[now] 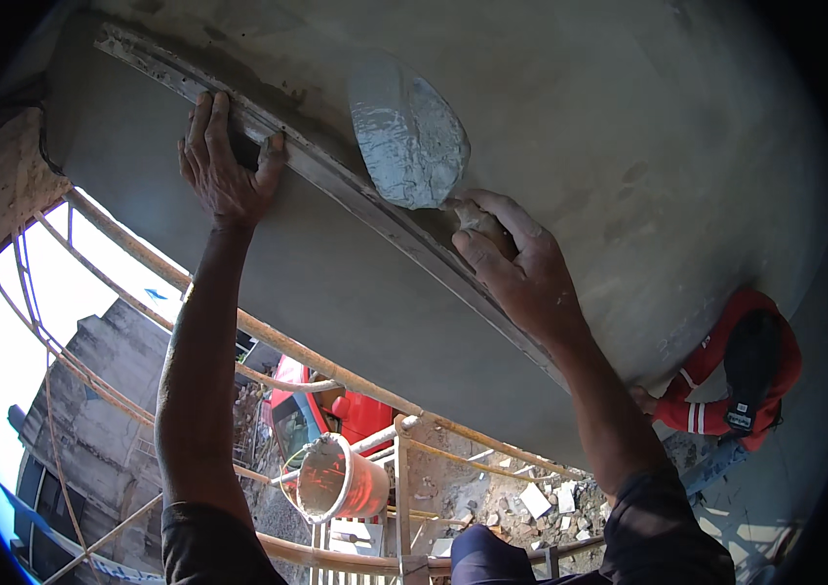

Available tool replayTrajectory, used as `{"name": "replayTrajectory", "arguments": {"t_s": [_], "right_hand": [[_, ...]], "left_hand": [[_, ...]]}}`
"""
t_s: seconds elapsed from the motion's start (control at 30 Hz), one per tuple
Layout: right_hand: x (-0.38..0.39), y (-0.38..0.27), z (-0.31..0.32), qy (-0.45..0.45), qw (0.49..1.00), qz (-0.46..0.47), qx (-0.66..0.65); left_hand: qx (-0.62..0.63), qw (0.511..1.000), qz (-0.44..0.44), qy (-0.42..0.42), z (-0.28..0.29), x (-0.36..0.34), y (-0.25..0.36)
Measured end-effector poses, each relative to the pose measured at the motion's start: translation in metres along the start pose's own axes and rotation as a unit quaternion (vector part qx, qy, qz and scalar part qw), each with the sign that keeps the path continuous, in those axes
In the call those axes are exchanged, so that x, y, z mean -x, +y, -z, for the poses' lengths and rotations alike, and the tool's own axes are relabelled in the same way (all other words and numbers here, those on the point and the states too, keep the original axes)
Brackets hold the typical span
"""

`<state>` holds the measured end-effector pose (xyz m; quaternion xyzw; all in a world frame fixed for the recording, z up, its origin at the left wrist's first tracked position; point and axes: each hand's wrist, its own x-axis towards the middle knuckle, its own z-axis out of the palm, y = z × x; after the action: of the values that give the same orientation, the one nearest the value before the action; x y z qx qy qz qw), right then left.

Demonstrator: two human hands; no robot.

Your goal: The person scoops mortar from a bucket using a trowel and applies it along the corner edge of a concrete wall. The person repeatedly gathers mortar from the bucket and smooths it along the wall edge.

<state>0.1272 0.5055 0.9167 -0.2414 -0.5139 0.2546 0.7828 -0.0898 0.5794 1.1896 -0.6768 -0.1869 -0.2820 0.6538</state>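
Note:
A long metal straightedge [341,183] lies slantwise against the grey plastered wall [629,127], running from upper left to lower right. My left hand [226,180] holds its upper part, fingers stretched over the bar and thumb against it. In my right hand [529,278] is the handle of a trowel [409,141], my fingers wrapped round it. Its rounded blade points up, just above the bar, and looks wet and smeared with grey mortar. The lower end of the bar passes behind my right forearm.
Below the wall runs a rusty scaffold pole [326,363], with more rails at left. A mortar-smeared bucket [363,480] stands beneath, between my arms. Another person in red and black [750,370] is at the lower right. Farther down are a red vehicle [367,417] and rubble [502,512].

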Motion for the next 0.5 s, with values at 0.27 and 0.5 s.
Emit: {"name": "replayTrajectory", "arguments": {"t_s": [0.27, 0.5], "right_hand": [[-0.096, -0.041, -0.008, -0.024, 0.948, 0.073, 0.310], [-0.098, -0.066, -0.032, -0.047, 0.924, 0.098, 0.366]], "left_hand": [[-0.002, 1.000, 0.010, 0.005, -0.003, 0.003, -0.002], [0.020, 0.999, 0.038, -0.006, -0.006, 0.005, -0.005]]}}
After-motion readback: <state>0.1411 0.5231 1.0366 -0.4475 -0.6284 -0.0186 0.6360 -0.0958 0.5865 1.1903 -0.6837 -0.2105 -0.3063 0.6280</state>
